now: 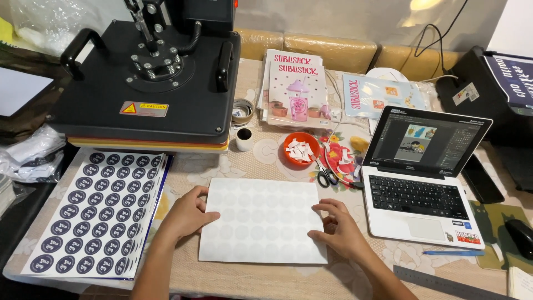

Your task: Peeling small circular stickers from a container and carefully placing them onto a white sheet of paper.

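A white sheet (262, 220) with faint round outlines was laid flat on the counter (355, 280), directly in front of the person, with its long axis running from left to right. It was held down from both sides: the left hand (186, 214) was placed on the left edge and the right hand (340, 229) on the right edge, so the sheet lay between the two, equally near to each. No closed grip was seen; the fingers of both hands were spread and pressed flat on the paper, nothing being enclosed. To the left, just beside it, a printed sheet of dark round stickers (97, 214) was lying, partly under the black heat press (150, 78). Farther back, scissors (326, 175) and an orange bowl (301, 148) of paper scraps were found, and an open laptop (422, 172) to the right.
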